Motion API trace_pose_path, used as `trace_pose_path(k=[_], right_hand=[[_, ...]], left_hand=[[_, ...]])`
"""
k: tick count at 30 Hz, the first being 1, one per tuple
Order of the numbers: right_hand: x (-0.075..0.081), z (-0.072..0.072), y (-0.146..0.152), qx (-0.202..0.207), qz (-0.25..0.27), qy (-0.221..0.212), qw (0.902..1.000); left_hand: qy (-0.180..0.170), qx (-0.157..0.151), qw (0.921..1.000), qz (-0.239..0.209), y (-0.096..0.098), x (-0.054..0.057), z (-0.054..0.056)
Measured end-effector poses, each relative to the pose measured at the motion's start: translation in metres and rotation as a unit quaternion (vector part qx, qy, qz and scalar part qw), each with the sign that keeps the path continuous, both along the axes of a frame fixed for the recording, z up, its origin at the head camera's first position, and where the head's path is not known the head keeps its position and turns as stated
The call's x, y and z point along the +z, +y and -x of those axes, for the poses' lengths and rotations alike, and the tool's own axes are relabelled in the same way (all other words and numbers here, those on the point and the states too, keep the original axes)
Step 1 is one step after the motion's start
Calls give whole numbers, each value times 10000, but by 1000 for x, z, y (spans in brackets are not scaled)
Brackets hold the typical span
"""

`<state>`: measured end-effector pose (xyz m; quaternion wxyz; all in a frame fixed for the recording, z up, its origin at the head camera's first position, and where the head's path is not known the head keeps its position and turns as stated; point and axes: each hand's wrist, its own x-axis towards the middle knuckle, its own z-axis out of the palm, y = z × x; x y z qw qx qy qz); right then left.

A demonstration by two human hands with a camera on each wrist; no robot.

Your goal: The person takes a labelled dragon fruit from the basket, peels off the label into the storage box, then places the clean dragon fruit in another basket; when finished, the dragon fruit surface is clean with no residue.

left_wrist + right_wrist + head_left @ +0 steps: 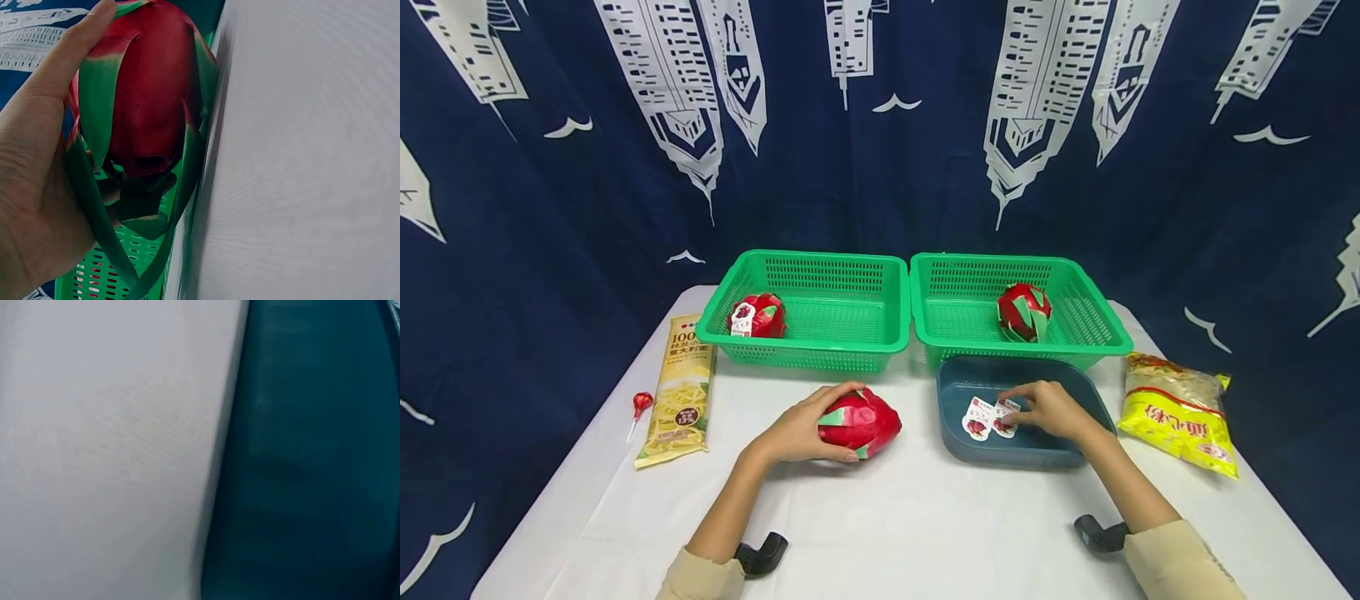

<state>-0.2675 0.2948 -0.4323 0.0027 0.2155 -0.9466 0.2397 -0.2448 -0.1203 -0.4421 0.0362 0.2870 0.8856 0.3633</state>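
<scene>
My left hand (pixel 810 427) grips a red dragon fruit (pixel 859 423) with green scales, over the table in front of the left green basket. In the left wrist view the thumb lies along the side of the dragon fruit (pixel 150 94), and the other fingers are mostly hidden behind it. Inside the dark blue basin (pixel 951 429), my right hand (pixel 1045 406) pinches a white label (pixel 1004 407) printed with a dragon fruit picture between thumb and index finger. A second such label (pixel 977 419) lies just left of it. The right wrist view shows only tablecloth and the basin (pixel 306 456).
Two green baskets (pixel 808 348) (pixel 1022 348) stand side by side at the back. The left one holds a labelled dragon fruit (pixel 767 317), the right one an unlabelled-looking dragon fruit (pixel 1024 312). A pasta pack (pixel 681 392), a lollipop (pixel 642 404) and a yellow noodle bag (pixel 1180 417) flank them.
</scene>
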Motion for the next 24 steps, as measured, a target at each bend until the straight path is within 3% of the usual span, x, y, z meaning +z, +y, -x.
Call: trace_pose_path(k=[9, 18, 20, 24], right_hand=[[-10, 2, 3, 340, -282, -387, 9983], [-8, -1, 3, 251, -227, -429, 9985], [-6, -3, 3, 271, -232, -397, 9986], [9, -7, 4, 192, 44, -162, 9997]], left_hand=[[93, 60, 9999, 99, -1, -3, 1], [-21, 151, 9999, 51, 0, -2, 1], [-123, 58, 9999, 40, 0, 1, 1], [-579, -427, 9971, -237, -6, 11, 0]])
